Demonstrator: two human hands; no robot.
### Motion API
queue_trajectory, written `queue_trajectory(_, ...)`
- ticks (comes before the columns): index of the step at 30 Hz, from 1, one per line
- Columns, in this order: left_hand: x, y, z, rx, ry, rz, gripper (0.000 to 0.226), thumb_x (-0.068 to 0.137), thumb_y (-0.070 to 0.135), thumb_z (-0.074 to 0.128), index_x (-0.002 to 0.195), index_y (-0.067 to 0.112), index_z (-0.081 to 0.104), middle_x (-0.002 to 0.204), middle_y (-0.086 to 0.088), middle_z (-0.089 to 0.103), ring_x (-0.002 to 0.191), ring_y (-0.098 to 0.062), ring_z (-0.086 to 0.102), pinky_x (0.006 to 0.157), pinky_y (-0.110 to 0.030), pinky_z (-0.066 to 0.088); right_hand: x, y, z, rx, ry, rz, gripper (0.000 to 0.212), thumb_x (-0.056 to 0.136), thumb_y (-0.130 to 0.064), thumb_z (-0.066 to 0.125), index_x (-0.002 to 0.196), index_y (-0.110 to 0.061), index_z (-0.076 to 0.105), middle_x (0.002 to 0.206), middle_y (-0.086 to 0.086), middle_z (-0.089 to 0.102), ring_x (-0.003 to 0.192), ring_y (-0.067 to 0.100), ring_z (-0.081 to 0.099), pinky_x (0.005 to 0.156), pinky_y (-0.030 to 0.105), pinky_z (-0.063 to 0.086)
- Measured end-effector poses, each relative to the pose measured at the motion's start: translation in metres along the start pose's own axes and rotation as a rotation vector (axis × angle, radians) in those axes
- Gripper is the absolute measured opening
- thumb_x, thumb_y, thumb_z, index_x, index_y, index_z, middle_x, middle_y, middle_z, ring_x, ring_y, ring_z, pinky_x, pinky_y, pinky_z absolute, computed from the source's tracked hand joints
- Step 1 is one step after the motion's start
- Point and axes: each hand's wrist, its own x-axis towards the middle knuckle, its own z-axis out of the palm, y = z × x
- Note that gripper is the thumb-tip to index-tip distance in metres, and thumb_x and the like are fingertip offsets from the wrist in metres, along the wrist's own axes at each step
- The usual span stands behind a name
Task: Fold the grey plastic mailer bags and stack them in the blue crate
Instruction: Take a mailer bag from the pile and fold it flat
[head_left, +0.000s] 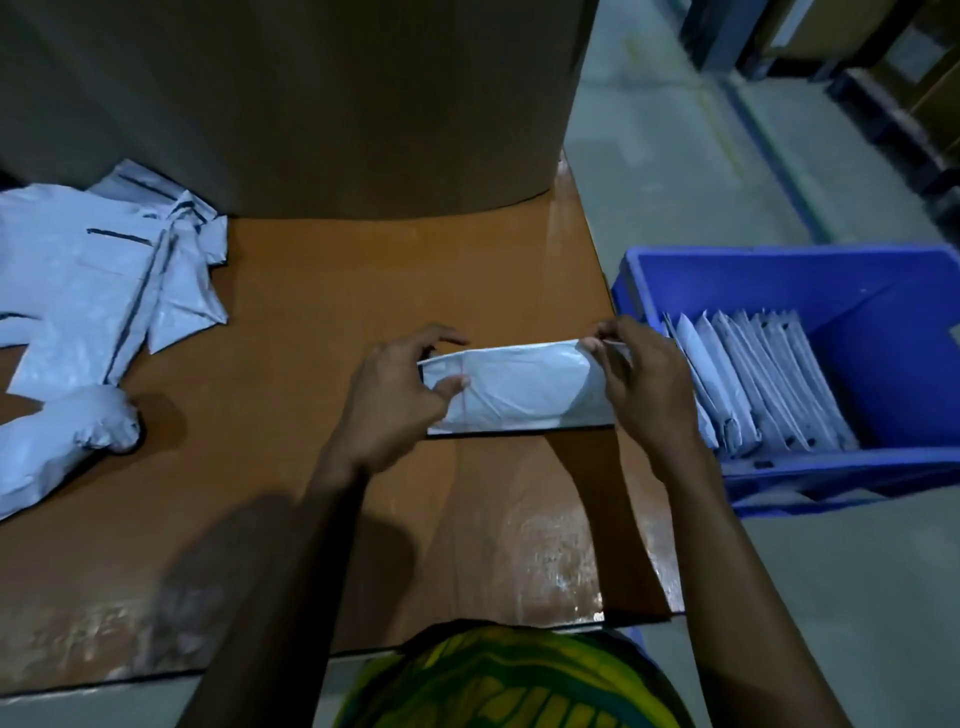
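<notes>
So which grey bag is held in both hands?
The folded bag whose ends the left hand and right hand grip. Loose bags lie at left; filed bags stand in the blue crate.

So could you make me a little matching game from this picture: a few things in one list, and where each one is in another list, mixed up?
Things:
1. bag being folded
2. loose bags
3. folded bags
4. cardboard box

Places:
A. standing on edge in the blue crate
B. at the far end of the table
C. pinched between the left hand and the right hand
D. heaped on the table's left side

Pairs: 1-C, 2-D, 3-A, 4-B.
</notes>
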Motion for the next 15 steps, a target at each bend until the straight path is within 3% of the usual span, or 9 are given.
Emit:
queue_trajectory(2, 0.012, -0.003, -0.004, -0.038, -0.093, -0.062, 0.042, 0.078, 0.026, 0.086, 0.116, 0.038, 0.071, 0.084, 0.022, 0.066, 0.077, -0.001, 0.060, 0.068, -0.025, 0.046, 0.013, 0.009, 0.007, 0.037, -0.158, 0.065, 0.015, 0.102, -0.032, 0.065, 0.104, -0.019, 0.071, 0.097, -0.003, 0.074, 0.089, 0.019, 0.068, 0.071, 0.038, 0.053)
queue_trajectory(6, 0.025, -0.031, 0.014, 0.031, -0.240, -0.223, 0.047, 0.075, 0.024, 0.087, 0.117, 0.035, 0.067, 0.106, 0.003, 0.073, 0.085, -0.012, 0.069, 0.066, -0.029, 0.055, 0.022, 0.026, 0.036, 0.016, -0.346, 0.102, 0.018, 0.098, -0.037, 0.069, 0.105, -0.021, 0.073, 0.101, -0.003, 0.072, 0.092, 0.019, 0.066, 0.076, 0.043, 0.057)
queue_trajectory(8, 0.022, -0.043, 0.030, 0.226, -0.191, -0.180, 0.051, 0.074, 0.037, 0.082, 0.123, 0.034, 0.067, 0.118, 0.004, 0.070, 0.107, -0.017, 0.065, 0.089, -0.042, 0.056, 0.013, 0.032, 0.046, -0.060, -0.264, 0.041, 0.018, 0.097, -0.032, 0.071, 0.106, -0.017, 0.074, 0.105, 0.002, 0.068, 0.101, 0.022, 0.060, 0.081, 0.037, 0.051)
queue_trajectory(10, 0.014, -0.043, 0.045, 0.362, -0.105, -0.097, 0.051, 0.076, 0.045, 0.074, 0.126, 0.038, 0.066, 0.127, 0.008, 0.064, 0.126, -0.020, 0.049, 0.103, -0.047, 0.044, -0.001, 0.028, 0.045, -0.046, -0.151, 0.044, 0.018, 0.097, -0.026, 0.072, 0.107, -0.012, 0.075, 0.106, 0.005, 0.066, 0.104, 0.024, 0.055, 0.081, 0.029, 0.042)
queue_trajectory(15, -0.013, -0.013, 0.101, 0.274, 0.059, 0.044, 0.030, 0.085, 0.027, 0.077, 0.116, 0.024, 0.074, 0.119, 0.003, 0.065, 0.121, -0.023, 0.053, 0.098, -0.048, 0.045, -0.036, 0.019, 0.059, -0.071, -0.252, 0.006, 0.027, 0.099, -0.020, 0.066, 0.124, -0.013, 0.072, 0.117, 0.007, 0.067, 0.110, 0.025, 0.057, 0.088, 0.032, 0.044)
